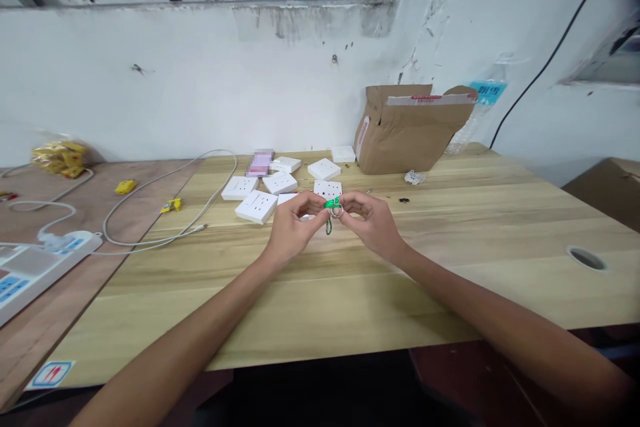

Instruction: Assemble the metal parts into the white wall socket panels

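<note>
Both hands meet above the middle of the wooden table, just in front of several white socket plates (257,206). Between the fingertips is a small green keychain (329,225) with a silver ring (337,211). My left hand (296,225) pinches its green part from the left, with thumb and index finger pressed together. From the right, my right hand (371,221) pinches at the ring and the green piece. A green clip-like loop hangs down between the hands. The fingertips partly hide where the ring and the green part join.
An open cardboard box (410,133) stands at the back right, with crumpled paper (415,177) before it. A pink pixelated item (261,163) lies near the wall. On the left are a white cable (107,213), a power strip (50,267) and yellow pieces (125,186). A round hole (587,258) is at right.
</note>
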A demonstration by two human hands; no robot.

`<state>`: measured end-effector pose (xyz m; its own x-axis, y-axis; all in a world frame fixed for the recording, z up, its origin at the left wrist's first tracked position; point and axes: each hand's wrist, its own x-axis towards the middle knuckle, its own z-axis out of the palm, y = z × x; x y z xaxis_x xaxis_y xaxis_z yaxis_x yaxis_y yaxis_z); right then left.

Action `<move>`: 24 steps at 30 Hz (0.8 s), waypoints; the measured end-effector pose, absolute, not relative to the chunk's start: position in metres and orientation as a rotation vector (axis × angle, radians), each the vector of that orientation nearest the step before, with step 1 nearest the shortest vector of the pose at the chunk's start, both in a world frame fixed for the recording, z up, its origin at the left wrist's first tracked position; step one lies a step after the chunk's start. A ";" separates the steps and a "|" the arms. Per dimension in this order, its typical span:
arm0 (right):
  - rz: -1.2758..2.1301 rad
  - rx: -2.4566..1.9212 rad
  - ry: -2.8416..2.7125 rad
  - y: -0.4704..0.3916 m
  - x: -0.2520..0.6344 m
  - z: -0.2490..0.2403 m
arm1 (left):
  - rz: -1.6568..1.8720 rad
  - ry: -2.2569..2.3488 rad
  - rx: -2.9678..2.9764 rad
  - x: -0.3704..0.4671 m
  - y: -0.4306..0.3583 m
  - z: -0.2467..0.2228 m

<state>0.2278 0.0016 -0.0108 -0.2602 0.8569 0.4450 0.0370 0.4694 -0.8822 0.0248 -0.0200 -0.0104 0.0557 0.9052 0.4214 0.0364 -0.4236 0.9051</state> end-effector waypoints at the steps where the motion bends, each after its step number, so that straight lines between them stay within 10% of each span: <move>1: 0.993 -0.796 -1.638 0.003 0.228 -0.009 | 1.443 0.964 1.559 0.024 -0.019 -0.010; 24: 1.053 -0.748 -1.422 -0.009 0.229 0.010 | 1.329 0.811 1.586 0.016 -0.028 0.018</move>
<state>0.2291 -0.0085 0.0096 -0.1393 0.9020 0.4086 -0.1272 0.3929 -0.9107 0.0158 -0.0276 0.0182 0.2119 0.8939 0.3951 -0.0573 -0.3923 0.9181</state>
